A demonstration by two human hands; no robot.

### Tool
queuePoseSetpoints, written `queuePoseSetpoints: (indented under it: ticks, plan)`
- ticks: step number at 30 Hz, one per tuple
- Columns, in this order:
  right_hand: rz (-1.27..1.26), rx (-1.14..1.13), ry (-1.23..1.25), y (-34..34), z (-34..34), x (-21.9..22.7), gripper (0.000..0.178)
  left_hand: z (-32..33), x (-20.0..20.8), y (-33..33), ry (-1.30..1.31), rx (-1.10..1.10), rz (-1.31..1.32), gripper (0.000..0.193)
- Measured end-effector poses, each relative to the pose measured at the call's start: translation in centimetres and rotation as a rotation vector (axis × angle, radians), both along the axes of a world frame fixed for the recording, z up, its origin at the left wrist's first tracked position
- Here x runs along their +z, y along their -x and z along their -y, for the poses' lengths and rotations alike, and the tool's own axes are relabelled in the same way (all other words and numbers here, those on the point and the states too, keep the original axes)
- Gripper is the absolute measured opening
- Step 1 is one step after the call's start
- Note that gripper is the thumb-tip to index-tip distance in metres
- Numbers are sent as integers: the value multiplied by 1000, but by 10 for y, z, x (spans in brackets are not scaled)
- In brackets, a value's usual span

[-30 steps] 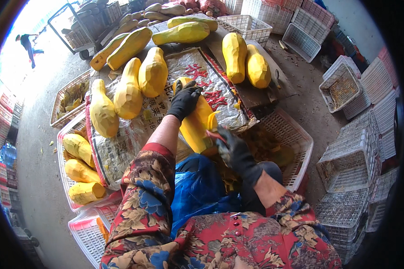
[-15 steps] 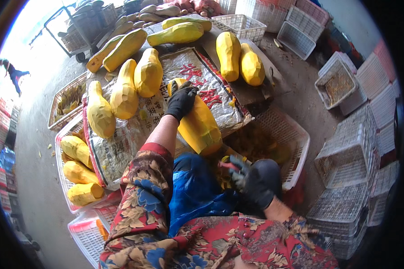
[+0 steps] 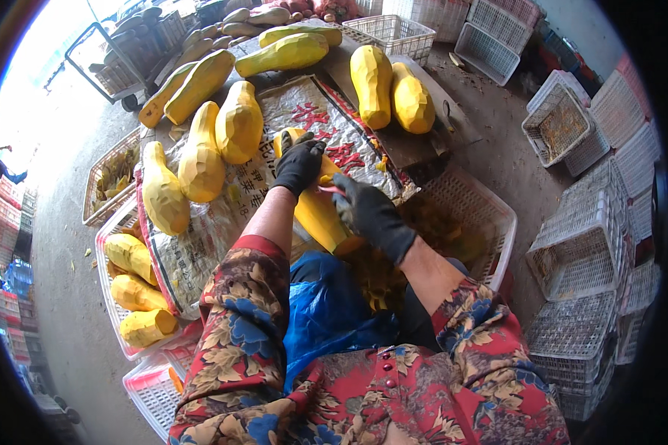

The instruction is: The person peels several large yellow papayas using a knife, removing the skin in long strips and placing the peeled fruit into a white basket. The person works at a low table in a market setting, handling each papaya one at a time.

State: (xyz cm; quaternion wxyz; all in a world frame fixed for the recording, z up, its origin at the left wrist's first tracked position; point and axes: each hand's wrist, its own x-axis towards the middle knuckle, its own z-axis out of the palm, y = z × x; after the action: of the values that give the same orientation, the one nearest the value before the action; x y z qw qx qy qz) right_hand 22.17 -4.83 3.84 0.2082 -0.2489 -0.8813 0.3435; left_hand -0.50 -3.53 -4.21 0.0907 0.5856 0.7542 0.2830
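Observation:
A long yellow pumpkin, its skin cut away in flat facets, lies slanting on the sack-covered board in front of me. My left hand, in a black glove, is closed over its far, narrower part. My right hand, gloved too, grips a small peeler with a pinkish-red handle, held against the pumpkin's right side. Its blade is mostly hidden by my fingers. Left of my left hand stand peeled pumpkins in a row. Two more peeled pumpkins lie at the far right of the board.
Greenish-yellow pumpkins lie along the back. Below the board's right edge, a white crate holds peelings. A crate on the left holds several peeled pumpkins. Stacked plastic crates line the right side. A hand cart stands far left.
My right hand has risen with the peeler from beside my knee to the pumpkin's upper right side. My left hand keeps its hold on the pumpkin.

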Motion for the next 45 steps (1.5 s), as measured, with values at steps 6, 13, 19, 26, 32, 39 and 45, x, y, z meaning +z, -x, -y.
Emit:
queuePoseSetpoints:
  ticks: [6,13,19,26,32,39,45]
  plan:
    - [113,-5,-63,-114,64,-31,44,6,1,2,-101,-22,-109,31]
    - [-51,-67,376,-133,63,-13,44,2,9,-2,-104,-6,-99,28]
    - [-1,31,-60,-24,5,14,34,-8,-2,4,-137,-50,-215,25]
    - [6,7,-132,-41,35,-10,46,-3,0,1,-176,-39,-219,25]
    - [274,11,91,-148,95,-42,38,-7,10,-2,-174,-2,-157,27]
    - [-40,6,293,-118,40,-25,44,-3,-2,5,-83,-30,-148,28]
    - [-120,-27,-8,-51,15,-26,46,4,-4,11,-153,-53,-142,28]
